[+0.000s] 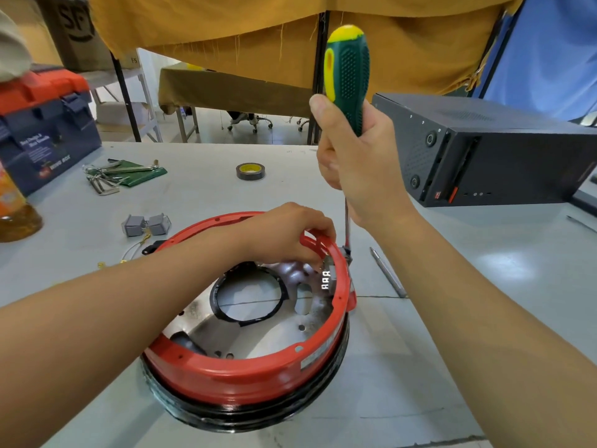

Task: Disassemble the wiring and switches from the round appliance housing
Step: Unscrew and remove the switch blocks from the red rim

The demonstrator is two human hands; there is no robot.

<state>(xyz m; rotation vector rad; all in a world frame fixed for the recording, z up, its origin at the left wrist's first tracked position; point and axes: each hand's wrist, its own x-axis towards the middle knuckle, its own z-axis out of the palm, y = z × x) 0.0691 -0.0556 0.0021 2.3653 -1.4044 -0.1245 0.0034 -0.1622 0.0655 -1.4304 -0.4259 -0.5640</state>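
Housing, round and red, sits on the gray table, right under both hands. Left hand curls its fingers over the far rim and pinches a small gray switch part inside. Right hand grips a green and yellow screwdriver upright, its tip down at the rim's outside. Two gray switches lie nearby.

Looks like a repair workshop: grey workbench, red-lidded toolbox far left, hex keys and tape roll lying loose, black computer case far right, cloth-draped tables and cardboard box beyond.
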